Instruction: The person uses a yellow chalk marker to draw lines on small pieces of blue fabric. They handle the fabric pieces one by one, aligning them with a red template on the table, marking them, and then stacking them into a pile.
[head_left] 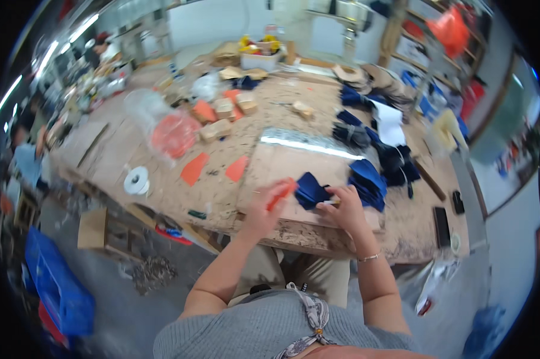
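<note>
Grey knitted fabric (252, 329) of the person's top fills the lower edge, and both bare forearms go up from it to the workbench (162, 179). On the right wrist there is a thin bracelet (369, 258).

Left hand (264, 206) is above the front part of a light wooden board (282, 167) that lies on the bench. Its fingers are closed around an orange piece (282, 192), which points up and to the right. The hand is blurred, so I cannot tell the exact grip.

Right hand (345, 206) rests on the same board, just beside the left one. Its fingers are bent and press on a dark blue piece (311, 190), and a small pale stick-like thing (328, 203) shows under the fingertips. The blue piece lies between both hands and the orange piece touches its left edge.

Just right of the hands lies a stack of blue pieces (369, 182), and further back more dark blue and black pieces (396, 158) with a white sheet (390, 122). Left of the board two flat orange cut-outs (193, 169) lie on the bench, near a white tape roll (137, 180). An orange mesh bag (174, 134) and small wooden blocks (222, 116) are further back. A blue crate (57, 287) stands on the floor at the left
</note>
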A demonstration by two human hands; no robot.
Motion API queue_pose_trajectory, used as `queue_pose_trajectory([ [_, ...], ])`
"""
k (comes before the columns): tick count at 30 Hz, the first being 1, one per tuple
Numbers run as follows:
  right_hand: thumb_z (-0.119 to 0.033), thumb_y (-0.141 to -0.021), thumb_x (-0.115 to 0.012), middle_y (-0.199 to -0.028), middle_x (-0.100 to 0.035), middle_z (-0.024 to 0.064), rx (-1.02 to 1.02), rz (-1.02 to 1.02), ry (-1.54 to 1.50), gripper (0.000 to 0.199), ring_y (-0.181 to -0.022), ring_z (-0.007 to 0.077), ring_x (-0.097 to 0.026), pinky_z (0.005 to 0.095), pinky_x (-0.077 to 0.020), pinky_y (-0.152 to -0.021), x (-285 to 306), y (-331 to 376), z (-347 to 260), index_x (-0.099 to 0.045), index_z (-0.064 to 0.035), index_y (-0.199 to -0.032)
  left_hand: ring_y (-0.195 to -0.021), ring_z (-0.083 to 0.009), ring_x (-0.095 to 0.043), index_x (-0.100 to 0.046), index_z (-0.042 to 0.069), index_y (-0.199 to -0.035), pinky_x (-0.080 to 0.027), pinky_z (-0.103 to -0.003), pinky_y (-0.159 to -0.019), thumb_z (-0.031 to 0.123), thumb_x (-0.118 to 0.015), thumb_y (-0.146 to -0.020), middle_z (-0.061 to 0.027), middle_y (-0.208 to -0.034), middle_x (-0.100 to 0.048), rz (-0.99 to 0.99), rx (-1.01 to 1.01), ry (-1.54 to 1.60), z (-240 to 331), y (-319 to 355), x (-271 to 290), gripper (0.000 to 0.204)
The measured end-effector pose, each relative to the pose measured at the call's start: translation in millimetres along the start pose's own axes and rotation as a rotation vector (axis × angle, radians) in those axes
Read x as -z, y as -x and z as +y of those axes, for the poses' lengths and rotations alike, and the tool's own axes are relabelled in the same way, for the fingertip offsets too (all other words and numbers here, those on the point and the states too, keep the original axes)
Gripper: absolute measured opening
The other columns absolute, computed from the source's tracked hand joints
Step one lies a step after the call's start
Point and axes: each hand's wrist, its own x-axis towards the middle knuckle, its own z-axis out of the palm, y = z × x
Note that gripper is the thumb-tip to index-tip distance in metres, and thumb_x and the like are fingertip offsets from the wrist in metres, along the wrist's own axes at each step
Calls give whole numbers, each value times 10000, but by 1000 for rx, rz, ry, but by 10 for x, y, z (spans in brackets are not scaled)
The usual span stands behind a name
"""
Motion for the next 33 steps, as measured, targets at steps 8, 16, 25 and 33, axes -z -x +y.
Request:
queue_pose_trajectory([
  [8,-46,-769,-726,-881,-709,133,-221,-34,-102,195,-833,314,-678,404,-537,-783,-243,-370,75,-733,-33,-963,-1084,-303,-616,-646,64,-1235,-494,-416,-947,224,-751,-841,-118,-1288,-637,-322,-270,-334,189,153,-105,438],
  [16,15,-733,-733,-869,-717,122,-146,-67,-371,187,-829,268,-697,366,-544,-760,40,-225,-119,-738,-35,-914,-1076,-356,-609,-639,64,-1225,-484,-436,-949,302,-814,-779,-149,-1202,-633,111,-177,-181,230,114,239,535],
  [25,-26,-812,-727,-960,-662,87,-71,488,-6,175,-938,307,-579,397,-490,-828,-8,281,-51,-676,-46,-979,-1128,-239,-581,-714,172,-1112,-322,-467,-1028,277,-807,-758,-25,-1236,-654,-312,-249,-453,291,-122,-91,381],
  [33,-313,-957,-600,-941,-649,101,49,555,45,276,-922,310,-568,416,-444,-828,110,533,0,-676,-57,-1031,-1126,-243,-575,-715,156,-1081,-311,-477,-1002,277,-783,-783,-28,-1202,-654,-400,-155,-509,248,-42,-474,329],
])
